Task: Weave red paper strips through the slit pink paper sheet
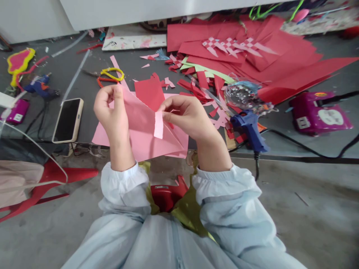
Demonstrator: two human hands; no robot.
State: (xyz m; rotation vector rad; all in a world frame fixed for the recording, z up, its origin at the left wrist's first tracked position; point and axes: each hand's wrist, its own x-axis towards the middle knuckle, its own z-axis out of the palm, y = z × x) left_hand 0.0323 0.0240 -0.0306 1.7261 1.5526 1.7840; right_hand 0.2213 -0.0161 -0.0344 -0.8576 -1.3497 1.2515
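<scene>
A sheet of pink paper is raised over the table's front edge, its upper part folded or lifted along a slanted edge. My left hand is closed on the sheet's upper left, thumb pressed against the fingers. With thumb and fingertips, my right hand pinches the top end of a short pale pink paper strip, which hangs in front of the sheet. Whether the right fingers also grip the sheet behind the strip is hidden. Just beyond the hands lies a red paper piece.
Scissors with yellow and orange handles lie behind my left hand; a phone is at left. Red sheets and woven paper fish lie at the back right. A blue glue gun with a cord is near the right front edge.
</scene>
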